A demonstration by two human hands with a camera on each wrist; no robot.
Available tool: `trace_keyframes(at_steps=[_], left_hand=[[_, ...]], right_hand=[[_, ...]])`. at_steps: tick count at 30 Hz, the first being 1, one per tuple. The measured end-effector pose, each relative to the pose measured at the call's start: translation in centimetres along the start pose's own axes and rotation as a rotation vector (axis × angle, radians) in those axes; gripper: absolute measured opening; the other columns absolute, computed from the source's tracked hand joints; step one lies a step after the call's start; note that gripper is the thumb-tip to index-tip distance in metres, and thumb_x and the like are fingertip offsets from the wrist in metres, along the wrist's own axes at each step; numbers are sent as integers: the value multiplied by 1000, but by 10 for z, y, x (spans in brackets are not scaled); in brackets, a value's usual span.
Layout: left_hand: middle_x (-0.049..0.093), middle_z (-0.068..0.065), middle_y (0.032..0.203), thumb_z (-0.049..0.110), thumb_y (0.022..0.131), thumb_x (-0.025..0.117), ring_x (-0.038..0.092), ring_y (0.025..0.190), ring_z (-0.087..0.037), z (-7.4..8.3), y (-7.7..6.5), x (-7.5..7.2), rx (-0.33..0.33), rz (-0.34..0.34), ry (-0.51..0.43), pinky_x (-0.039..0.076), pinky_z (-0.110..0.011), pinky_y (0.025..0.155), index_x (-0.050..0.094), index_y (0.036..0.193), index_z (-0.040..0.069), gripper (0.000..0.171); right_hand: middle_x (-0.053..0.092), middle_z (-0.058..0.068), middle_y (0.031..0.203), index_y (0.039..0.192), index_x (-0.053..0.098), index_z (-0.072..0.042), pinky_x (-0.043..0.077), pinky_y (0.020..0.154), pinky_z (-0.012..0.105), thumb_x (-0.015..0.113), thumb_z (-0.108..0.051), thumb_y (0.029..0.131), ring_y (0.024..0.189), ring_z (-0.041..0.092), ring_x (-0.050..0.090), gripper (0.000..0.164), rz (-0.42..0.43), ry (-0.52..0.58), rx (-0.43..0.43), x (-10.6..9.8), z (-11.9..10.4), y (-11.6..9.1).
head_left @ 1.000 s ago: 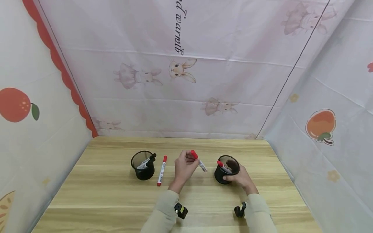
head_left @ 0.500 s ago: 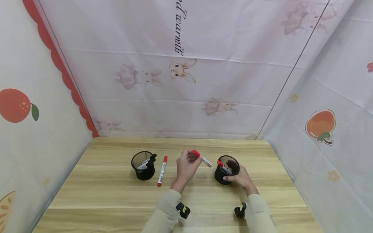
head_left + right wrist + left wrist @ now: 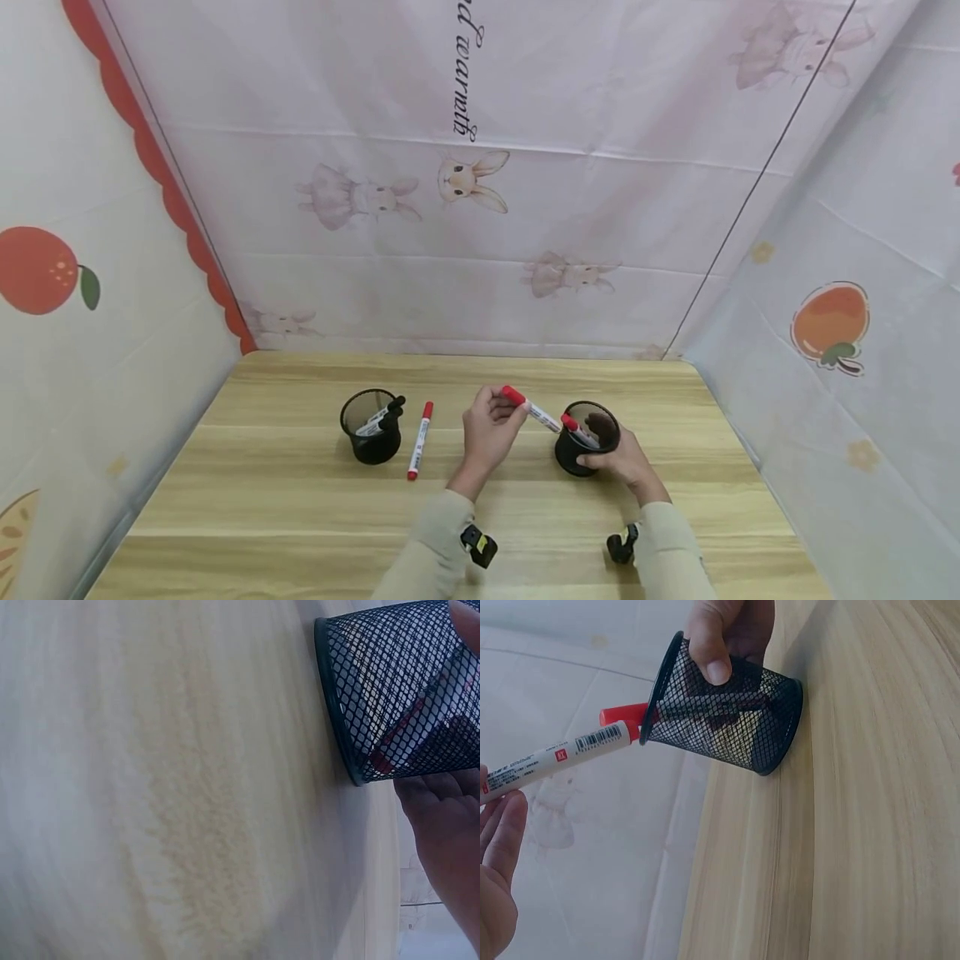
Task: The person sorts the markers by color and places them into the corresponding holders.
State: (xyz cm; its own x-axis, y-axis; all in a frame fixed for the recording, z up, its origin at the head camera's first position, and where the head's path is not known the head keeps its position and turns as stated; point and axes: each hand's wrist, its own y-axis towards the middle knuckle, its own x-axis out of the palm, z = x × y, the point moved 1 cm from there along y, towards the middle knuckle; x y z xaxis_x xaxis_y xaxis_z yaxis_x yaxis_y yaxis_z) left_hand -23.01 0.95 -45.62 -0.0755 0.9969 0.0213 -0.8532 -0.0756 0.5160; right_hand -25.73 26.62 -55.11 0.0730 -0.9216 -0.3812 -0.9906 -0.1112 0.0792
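My left hand (image 3: 491,429) pinches a red-capped marker (image 3: 542,415) by its cap end, the white barrel slanting down to the right. In the left wrist view the marker's red far end (image 3: 634,730) is right at the rim of a black mesh pen cup (image 3: 727,712). My right hand (image 3: 622,461) grips that cup (image 3: 573,454) round its right side, thumb across the front. Another red-capped marker (image 3: 576,428) leans inside it, cap above the rim. The right wrist view shows the mesh cup (image 3: 405,690) close up, with a marker visible through its wall.
On the left of the wooden table (image 3: 285,500) stands a second black mesh cup (image 3: 375,450), holding black-capped markers (image 3: 378,419). A red-and-white marker (image 3: 420,442) lies between that cup and my left hand. Printed cloth walls (image 3: 480,308) enclose the table's back and sides.
My left hand has moved right with the marker, bringing its far end up to the right-hand cup and tilting it flatter. The right hand still holds the cup in place.
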Motion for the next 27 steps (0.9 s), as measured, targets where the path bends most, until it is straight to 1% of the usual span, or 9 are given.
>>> trace_keyframes(at_steps=[4,8,15,21,23,25,26,27], left_hand=[[65,-16,84,-7,77,69,64,76,-25,-1,0,3,9,-10,-34,54,-31,65,54,93,-8,22],[65,-17,84,-8,77,69,64,76,-26,0,-1,7,13,-14,-40,54,-33,66,53,93,-7,22],[65,-18,84,-10,77,67,64,76,-29,1,-3,13,-11,-49,-27,53,-31,67,52,94,-9,22],[65,-18,84,-9,78,68,65,75,-27,-1,-1,18,18,-80,8,53,-30,65,53,95,-9,23],[66,-17,83,-10,77,68,65,75,-26,-3,1,22,16,-83,16,54,-30,65,54,94,-8,22],[66,-12,82,-8,77,68,65,75,-19,-14,2,26,21,-84,21,53,-27,64,55,94,-3,22],[66,-12,82,-8,77,67,65,75,-18,-15,2,27,16,-85,26,53,-27,64,56,94,-2,22],[67,-11,82,-8,76,67,65,75,-17,-20,3,29,12,-84,32,53,-26,64,56,94,-1,22]], right_hand=[[52,29,122,129,45,10,30,97,51,86,0,57,114,41,48,83,-17,24,7,-1,-15,-3],[51,32,122,129,43,12,31,97,53,84,-1,59,113,43,47,82,-25,-3,-2,-1,-29,-8],[52,31,120,129,44,11,32,97,52,85,-2,58,112,42,48,82,-24,0,17,0,-32,-8],[52,30,120,128,45,11,31,96,52,85,-2,58,112,43,48,81,-17,-15,-1,0,-33,-7],[53,30,120,128,45,11,31,96,52,85,-2,59,111,43,48,81,-19,-20,-3,0,-33,-7],[53,31,120,128,45,12,31,96,52,85,-2,59,111,43,48,81,-22,-19,-1,0,-34,-7],[53,31,119,128,44,12,31,96,52,85,-2,59,111,43,49,81,-23,-16,-2,0,-34,-8],[53,31,119,128,44,12,31,96,52,85,-2,59,111,43,49,82,-25,-14,-3,0,-34,-8]])
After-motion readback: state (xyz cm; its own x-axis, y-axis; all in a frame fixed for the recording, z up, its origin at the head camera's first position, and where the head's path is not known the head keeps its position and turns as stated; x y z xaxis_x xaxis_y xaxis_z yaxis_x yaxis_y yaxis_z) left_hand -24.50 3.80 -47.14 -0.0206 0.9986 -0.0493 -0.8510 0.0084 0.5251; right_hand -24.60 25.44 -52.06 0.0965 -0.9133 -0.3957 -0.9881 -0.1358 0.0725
